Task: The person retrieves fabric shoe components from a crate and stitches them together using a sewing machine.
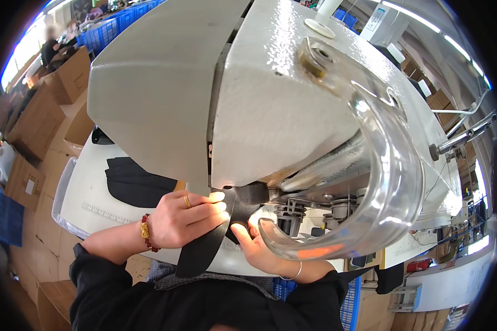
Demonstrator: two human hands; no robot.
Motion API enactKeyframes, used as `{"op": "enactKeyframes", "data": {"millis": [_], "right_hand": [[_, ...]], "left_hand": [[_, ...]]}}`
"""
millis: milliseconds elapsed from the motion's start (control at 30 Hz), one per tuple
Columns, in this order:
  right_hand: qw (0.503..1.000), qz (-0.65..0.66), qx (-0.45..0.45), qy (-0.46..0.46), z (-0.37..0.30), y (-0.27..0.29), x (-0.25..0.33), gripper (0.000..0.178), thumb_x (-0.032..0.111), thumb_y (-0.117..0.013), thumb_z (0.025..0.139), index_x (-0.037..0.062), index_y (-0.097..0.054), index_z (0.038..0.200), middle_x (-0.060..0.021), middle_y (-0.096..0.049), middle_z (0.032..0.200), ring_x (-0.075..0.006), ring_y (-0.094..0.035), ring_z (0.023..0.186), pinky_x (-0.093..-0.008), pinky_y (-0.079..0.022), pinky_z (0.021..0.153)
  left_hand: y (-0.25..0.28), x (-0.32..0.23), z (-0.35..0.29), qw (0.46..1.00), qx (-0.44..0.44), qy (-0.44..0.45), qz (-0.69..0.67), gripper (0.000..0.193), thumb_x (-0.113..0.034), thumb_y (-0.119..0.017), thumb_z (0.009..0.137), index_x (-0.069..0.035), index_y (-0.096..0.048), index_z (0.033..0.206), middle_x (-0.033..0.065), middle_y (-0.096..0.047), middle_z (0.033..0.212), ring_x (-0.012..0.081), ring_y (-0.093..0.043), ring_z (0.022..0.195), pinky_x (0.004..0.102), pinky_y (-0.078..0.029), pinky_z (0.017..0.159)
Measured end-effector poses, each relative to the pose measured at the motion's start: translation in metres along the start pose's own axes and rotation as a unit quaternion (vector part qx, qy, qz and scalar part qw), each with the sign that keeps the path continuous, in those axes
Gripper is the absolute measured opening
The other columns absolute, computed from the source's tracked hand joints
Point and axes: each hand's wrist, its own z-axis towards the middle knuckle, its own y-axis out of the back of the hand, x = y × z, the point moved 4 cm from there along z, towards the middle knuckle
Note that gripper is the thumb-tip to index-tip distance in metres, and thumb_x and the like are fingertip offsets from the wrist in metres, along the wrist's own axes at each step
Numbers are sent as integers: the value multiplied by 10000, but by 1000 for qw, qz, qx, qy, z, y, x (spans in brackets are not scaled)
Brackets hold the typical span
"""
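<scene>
A long black piece of flat material, leather or cloth, runs from the near table edge up beneath the head of a large grey sewing machine. My left hand is closed on its left side, fingers bent and fingertips close to the working point. On the other side, my right hand grips the piece between thumb and fingers, partly behind a clear curved guard. The machine head hides the needle area. Several more black pieces lie stacked on the white table left of my left hand.
The white machine table has a ruler strip along it. Metal thread-tension discs sit right of my right hand. Cardboard boxes and blue crates stand on the left. Another person sits far back left.
</scene>
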Motion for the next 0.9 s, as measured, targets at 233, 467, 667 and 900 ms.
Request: {"op": "enactKeyframes", "data": {"millis": [233, 467, 667, 900], "right_hand": [[996, -69, 12, -57, 3, 12, 1, 272, 284, -485, 1007, 16, -471, 968, -39, -529, 667, -130, -494, 613, -317, -420, 586], [985, -87, 45, -141, 8, 11, 6, 312, 311, -400, 1032, 2, -432, 995, -36, -470, 673, -155, -530, 657, -315, -453, 655], [990, -38, 60, -123, 12, 12, -2, 333, 324, -374, 1044, 2, -408, 966, -22, -406, 654, -158, -533, 672, -313, -471, 693], [988, -143, 45, -28, 6, 25, -40, 445, 385, -367, 1046, -3, -444, 842, -46, -426, 673, -159, -517, 664, -320, -474, 694]], "left_hand": [[-9, 15, 0, 999, -33, 5, 5, 287, -105, -665, 689, -33, -692, 965, 76, -666, 924, 227, -645, 795, 334, -525, 623], [-21, 41, 1, 948, -70, 247, -186, 211, -87, -734, 746, -58, -682, 948, 83, -630, 842, 268, -617, 744, 379, -492, 640], [-34, 47, -10, 984, -63, 164, -29, 249, -55, -761, 708, -75, -695, 947, 82, -652, 902, 267, -639, 786, 379, -508, 673], [-41, 41, -18, 973, -172, 141, -58, 313, -36, -780, 715, -83, -717, 1019, 84, -671, 1008, 285, -648, 912, 385, -512, 765]]}}
